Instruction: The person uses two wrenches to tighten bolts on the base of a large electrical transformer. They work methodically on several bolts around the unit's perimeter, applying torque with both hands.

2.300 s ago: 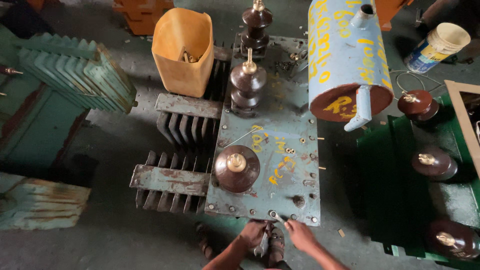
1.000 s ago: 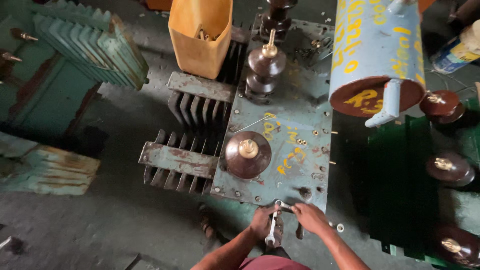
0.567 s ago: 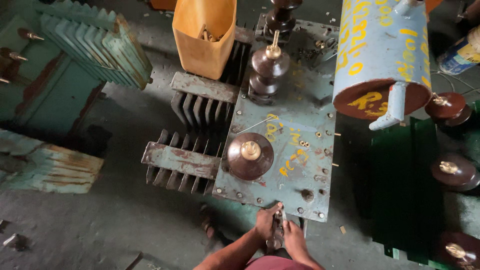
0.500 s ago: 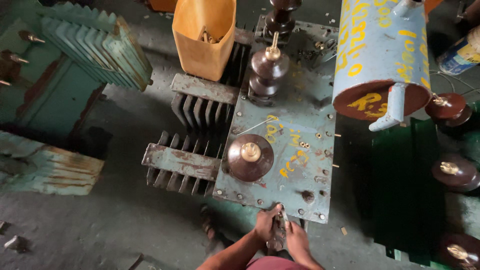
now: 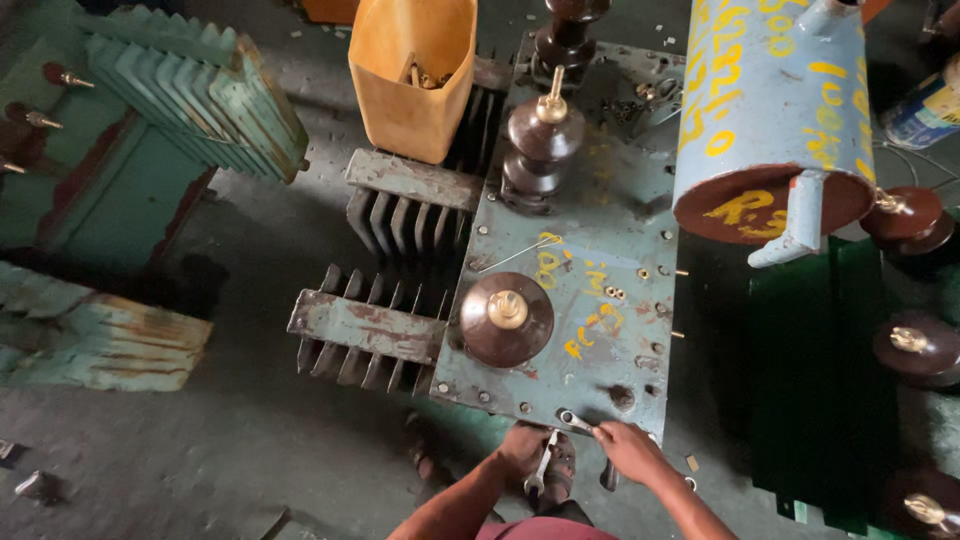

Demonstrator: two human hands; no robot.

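Observation:
I look down on a blue-grey transformer lid [image 5: 600,250] with yellow paint marks and bolts along its rim. My right hand [image 5: 632,450] grips a small spanner [image 5: 575,421] whose head lies on a bolt at the lid's near edge. My left hand [image 5: 522,443] is just below that edge, closed on a second wrench [image 5: 540,470] that hangs downward. A brown porcelain bushing [image 5: 507,318] stands on the lid just beyond my hands.
A taller brown bushing [image 5: 540,140] stands farther back. A blue cylindrical tank [image 5: 770,110] lies at the right. An orange bucket [image 5: 410,70] with bolts rests on the cooling fins [image 5: 380,330]. Green transformers [image 5: 150,110] stand at the left, and more bushings [image 5: 915,345] at the right.
Both hands have stayed at the lid's near edge. My right hand has shifted slightly right with the spanner now on an edge bolt; the left wrench hangs lower.

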